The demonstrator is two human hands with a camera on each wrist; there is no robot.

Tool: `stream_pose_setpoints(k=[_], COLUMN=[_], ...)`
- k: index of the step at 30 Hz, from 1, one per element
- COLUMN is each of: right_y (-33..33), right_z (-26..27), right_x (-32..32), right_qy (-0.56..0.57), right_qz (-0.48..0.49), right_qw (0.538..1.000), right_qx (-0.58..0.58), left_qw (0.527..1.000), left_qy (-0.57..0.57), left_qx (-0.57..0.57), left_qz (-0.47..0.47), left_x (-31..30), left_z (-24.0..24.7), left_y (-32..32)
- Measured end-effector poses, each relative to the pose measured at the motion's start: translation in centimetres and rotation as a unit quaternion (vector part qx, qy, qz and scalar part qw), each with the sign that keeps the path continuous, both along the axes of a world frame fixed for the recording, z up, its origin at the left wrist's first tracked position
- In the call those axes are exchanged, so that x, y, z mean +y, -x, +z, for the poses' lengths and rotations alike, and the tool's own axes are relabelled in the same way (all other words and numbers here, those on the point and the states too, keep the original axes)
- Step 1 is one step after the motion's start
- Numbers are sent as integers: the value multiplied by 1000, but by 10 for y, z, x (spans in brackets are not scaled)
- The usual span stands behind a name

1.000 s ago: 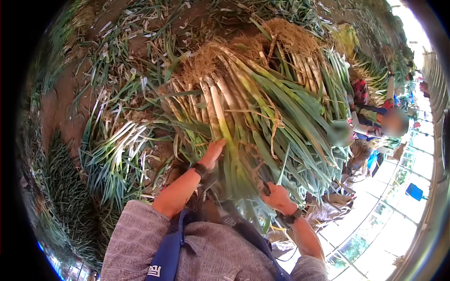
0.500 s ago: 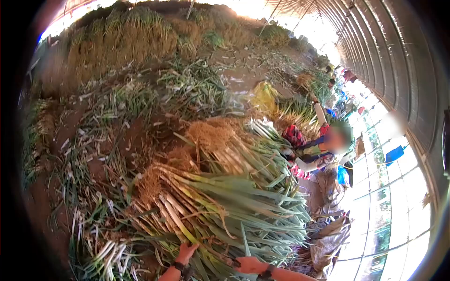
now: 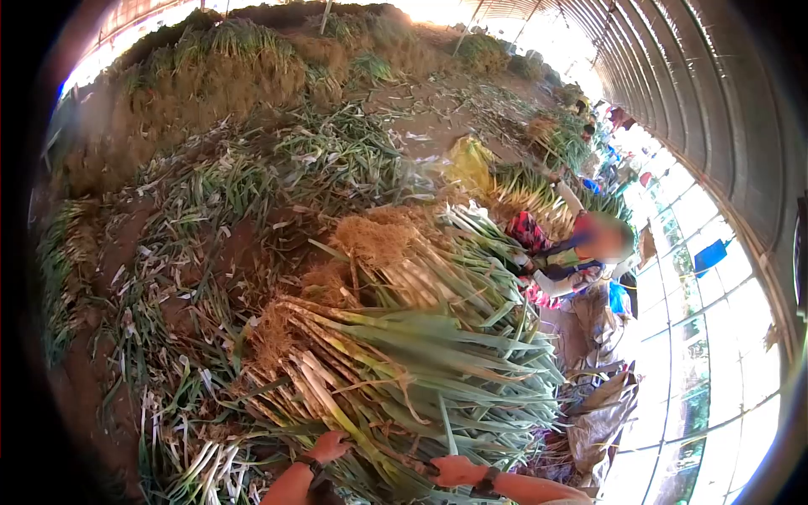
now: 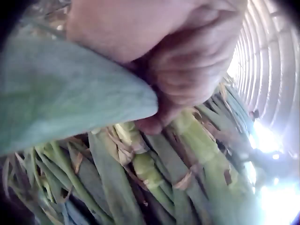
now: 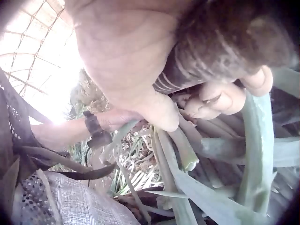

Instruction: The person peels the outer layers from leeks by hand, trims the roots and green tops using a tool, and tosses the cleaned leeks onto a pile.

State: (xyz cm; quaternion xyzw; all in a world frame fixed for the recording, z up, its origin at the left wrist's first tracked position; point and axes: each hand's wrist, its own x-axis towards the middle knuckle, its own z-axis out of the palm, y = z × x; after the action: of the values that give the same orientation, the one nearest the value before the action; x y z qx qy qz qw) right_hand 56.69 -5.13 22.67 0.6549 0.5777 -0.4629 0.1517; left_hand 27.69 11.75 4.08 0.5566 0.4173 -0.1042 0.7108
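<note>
Long green-leaved stalks with white shanks and brown roots lie heaped, their leaves (image 3: 471,345) fanning right in the head view. At the heap's near edge, my left hand (image 3: 331,446) is curled round a green stalk (image 4: 199,140); the left wrist view shows that hand (image 4: 164,51) close, its fingertips partly hidden. To its right, my right hand (image 3: 457,471) has its fingers bent round a dark ribbed handle (image 5: 192,65), low over the leaves. In the right wrist view the hand (image 5: 126,56) has leaves below it; the handle's far end is hidden.
A person (image 3: 581,252) crouches beyond the heap at the right, near a yellow bag (image 3: 471,164). Loose leaves (image 3: 227,185) litter the brown ground. Stacked bundles (image 3: 202,76) line the back, under a ribbed tunnel roof (image 3: 699,93). Crumpled sheeting (image 3: 593,421) lies right of the heap.
The head view has tilted up from the lap to the far stacks, and the hands now appear low in it. Both hands keep their holds.
</note>
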Motion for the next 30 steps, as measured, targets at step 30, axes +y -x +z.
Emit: stream_pose_setpoints(k=[30], right_y=[15], right_z=[10], right_x=[-9], right_qy=[-2], right_qz=[-30], right_qw=[999], right_qx=[-38], left_qw=[887], left_qy=[-23], left_qx=[59], left_qz=[458], left_x=[-39], left_z=[21], left_y=[-36])
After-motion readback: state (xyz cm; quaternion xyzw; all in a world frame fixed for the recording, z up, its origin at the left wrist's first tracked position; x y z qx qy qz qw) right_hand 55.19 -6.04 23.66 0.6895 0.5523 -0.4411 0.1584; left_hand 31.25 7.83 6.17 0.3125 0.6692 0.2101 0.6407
